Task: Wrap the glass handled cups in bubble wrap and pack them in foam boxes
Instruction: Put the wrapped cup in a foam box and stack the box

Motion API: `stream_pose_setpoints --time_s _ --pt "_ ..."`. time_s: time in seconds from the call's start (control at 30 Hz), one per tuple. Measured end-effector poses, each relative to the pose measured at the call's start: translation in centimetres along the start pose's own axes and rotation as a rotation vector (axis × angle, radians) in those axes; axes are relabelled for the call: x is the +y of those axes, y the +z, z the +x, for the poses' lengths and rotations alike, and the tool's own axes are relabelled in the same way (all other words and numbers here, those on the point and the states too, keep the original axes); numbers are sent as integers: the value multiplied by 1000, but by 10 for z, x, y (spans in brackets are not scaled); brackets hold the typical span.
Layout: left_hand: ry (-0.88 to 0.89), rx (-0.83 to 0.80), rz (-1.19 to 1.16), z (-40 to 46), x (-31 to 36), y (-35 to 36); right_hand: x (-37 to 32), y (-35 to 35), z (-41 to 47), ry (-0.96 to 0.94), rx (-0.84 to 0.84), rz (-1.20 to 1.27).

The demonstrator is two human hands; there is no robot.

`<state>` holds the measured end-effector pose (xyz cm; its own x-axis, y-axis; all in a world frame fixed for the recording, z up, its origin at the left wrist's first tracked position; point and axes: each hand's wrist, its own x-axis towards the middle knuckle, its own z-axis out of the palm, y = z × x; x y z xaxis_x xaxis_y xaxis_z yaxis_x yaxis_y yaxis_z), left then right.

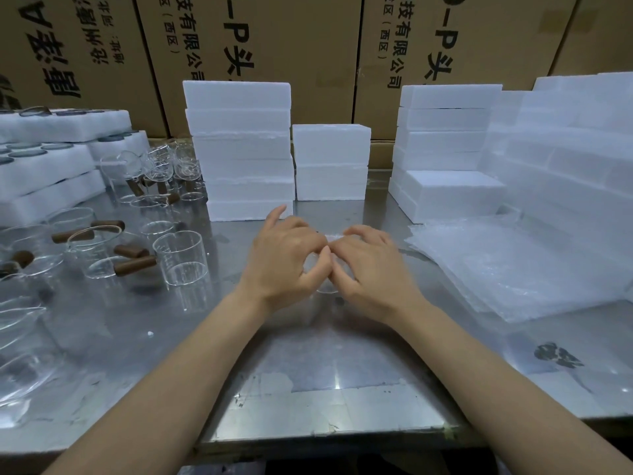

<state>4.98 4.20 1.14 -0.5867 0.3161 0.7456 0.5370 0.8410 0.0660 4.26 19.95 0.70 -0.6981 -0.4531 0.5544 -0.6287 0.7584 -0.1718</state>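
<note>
Two hands: the left hand (284, 258) and right hand (370, 265) are curled together around a bubble-wrapped cup (325, 265) on the steel table (342, 354).
Grip: the wrap is pinched by both thumbs and forefingers.
Left of the cup: bare glass cups with brown handles (137, 264) are stood.
Right of the cup: bubble wrap sheets (513, 269) are stacked.
Behind the cup: closed foam boxes (243, 149) are piled; contents cannot be told.
</note>
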Motion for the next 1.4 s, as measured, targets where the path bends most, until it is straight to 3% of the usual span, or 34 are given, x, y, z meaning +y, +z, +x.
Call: stream_pose_setpoints --time_s 0.07,0.23,0.4,0.53,0.67,0.87,1.0,1.13,1.3,1.4 --pt "-4 24 -7 0 0 -1 -1 2 1 -13 -21 -27" --pt "-67 -165 -85 3 4 2 -1 2 7 -3 -26 -105" --pt "-86 -195 -109 2 2 2 -1 2 11 5 -36 -148" --pt "-36 -16 -143 -1 8 4 4 0 11 64 -11 -250" --pt "-169 123 -291 3 3 6 21 -5 8 232 51 -381" --pt "-380 -68 -324 -1 -5 26 34 -10 5 486 39 -484" --pt "-349 -203 -185 1 -9 38 32 -11 2 512 9 -466" --pt "-248 -210 -144 10 -11 46 33 -18 16 524 185 -177" --pt "-464 -65 -347 57 -32 57 62 -30 75 717 104 516" --pt "-634 -32 -473 99 -48 62 87 -24 122 872 88 720"
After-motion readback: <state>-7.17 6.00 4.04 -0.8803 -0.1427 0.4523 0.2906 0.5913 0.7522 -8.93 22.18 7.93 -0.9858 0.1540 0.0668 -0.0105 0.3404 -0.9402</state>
